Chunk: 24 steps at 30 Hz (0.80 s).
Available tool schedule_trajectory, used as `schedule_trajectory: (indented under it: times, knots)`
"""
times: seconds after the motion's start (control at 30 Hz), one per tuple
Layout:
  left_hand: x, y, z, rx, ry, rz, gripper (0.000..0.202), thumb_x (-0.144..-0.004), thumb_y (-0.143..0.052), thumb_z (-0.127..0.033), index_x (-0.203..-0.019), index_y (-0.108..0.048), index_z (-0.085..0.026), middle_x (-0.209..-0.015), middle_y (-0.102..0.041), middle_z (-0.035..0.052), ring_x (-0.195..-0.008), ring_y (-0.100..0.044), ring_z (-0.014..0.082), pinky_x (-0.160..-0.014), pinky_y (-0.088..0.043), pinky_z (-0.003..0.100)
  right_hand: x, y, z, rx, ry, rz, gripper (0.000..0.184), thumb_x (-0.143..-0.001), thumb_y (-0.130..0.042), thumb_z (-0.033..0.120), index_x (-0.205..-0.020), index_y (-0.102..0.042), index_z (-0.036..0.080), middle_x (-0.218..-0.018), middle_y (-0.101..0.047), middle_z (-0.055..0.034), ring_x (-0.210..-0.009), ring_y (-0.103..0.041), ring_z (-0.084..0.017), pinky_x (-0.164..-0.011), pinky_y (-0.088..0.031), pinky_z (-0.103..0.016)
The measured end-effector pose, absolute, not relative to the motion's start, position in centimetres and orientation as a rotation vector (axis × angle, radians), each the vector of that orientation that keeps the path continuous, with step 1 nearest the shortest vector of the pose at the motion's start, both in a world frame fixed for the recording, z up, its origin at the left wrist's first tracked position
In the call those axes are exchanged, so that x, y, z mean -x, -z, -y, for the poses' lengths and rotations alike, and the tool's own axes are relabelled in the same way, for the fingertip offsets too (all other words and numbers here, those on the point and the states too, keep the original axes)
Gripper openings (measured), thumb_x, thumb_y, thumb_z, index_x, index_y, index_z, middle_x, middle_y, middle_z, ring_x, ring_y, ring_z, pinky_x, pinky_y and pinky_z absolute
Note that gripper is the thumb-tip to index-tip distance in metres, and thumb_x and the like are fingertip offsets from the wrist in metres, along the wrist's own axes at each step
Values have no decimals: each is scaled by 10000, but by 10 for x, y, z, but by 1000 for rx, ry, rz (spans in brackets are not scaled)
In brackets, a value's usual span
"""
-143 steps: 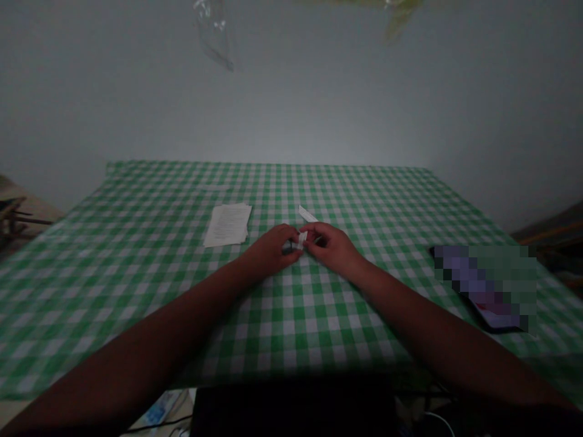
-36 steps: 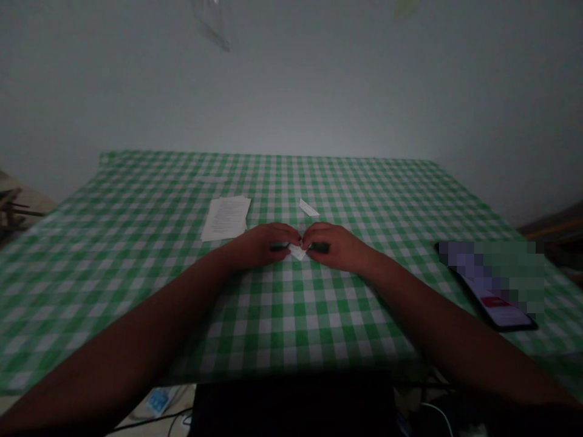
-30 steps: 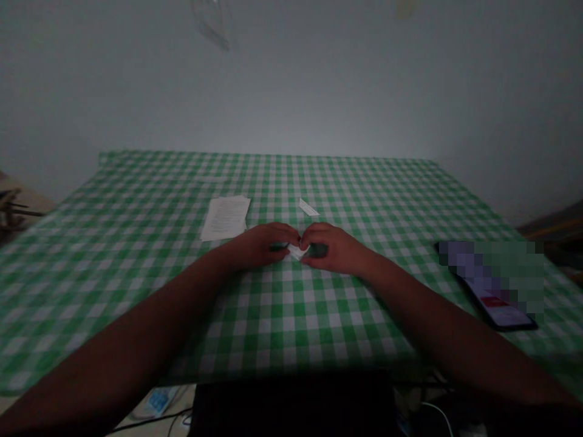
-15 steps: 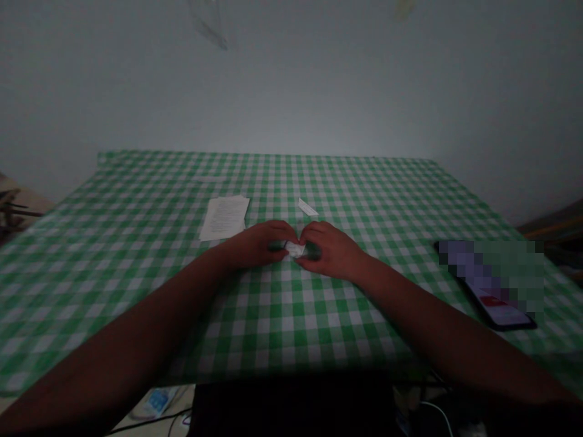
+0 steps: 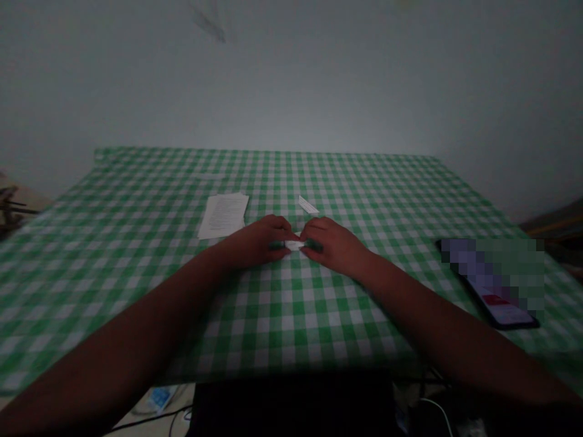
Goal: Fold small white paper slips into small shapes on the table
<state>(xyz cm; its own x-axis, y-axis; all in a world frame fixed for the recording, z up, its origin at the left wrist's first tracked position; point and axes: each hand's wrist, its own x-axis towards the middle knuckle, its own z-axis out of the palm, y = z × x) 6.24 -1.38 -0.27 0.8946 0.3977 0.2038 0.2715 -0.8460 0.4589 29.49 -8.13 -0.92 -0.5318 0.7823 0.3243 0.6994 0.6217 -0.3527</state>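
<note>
A small white piece of paper [image 5: 294, 245] lies low over the tablecloth between my two hands, its edges partly covered by fingers. My left hand [image 5: 265, 240] pinches its left side with thumb and fingertips. From the other side my right hand [image 5: 331, 244] grips it the same way, and the fingertips of both hands nearly meet along its far edge. Just beyond my hands a narrow folded paper strip [image 5: 308, 204] with slanted ends rests on the cloth. To the left lies a small stack of printed paper sheets [image 5: 224, 215], close to my left wrist.
A green and white checked tablecloth [image 5: 291, 315] covers the table, which reaches back to a pale wall [image 5: 291, 85]. On the right lies a phone [image 5: 510, 315], partly blurred out by pixel blocks. Cables [image 5: 150, 419] and a blue-and-white packet [image 5: 160, 397] show below the front edge.
My fingers have shifted on the small paper, which now looks flatter and narrower. Both hands have moved slightly farther from me. The sheets, folded strip and phone lie as before.
</note>
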Motion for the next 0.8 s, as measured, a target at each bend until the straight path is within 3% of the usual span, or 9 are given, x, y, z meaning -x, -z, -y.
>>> schedule_trajectory:
  times: [0.2, 0.6, 0.8]
  knots:
    - [-61, 4, 11, -2644, -379, -448, 311, -890, -640, -248, -1197, -686, -263, -1197, -594, 80, -1137, -549, 223, -1026, -443, 390, -300, 8, 77, 1069, -318, 2467, 74, -905, -606, 173, -869, -667, 193, -935, -678, -53, -916, -603, -199, -872, -464, -359]
    - [-61, 7, 8, -2582, -394, -438, 306, -901, -637, -271, -1203, -686, -268, -1202, -597, 82, -1150, -552, 222, -1033, -444, 399, -304, 7, 77, 1118, -438, 2374, 132, -853, -631, 147, -955, -676, 217, -968, -696, -45, -961, -620, -204, -907, -473, -377]
    - [-62, 9, 6, -2602, -422, -434, 280, -904, -641, -291, -1175, -699, -257, -1183, -604, 84, -1113, -568, 211, -1006, -458, 388, -298, 11, 78, 1163, -344, 2352, 88, -847, -659, 185, -934, -653, 199, -926, -683, -53, -932, -608, -213, -882, -475, -373]
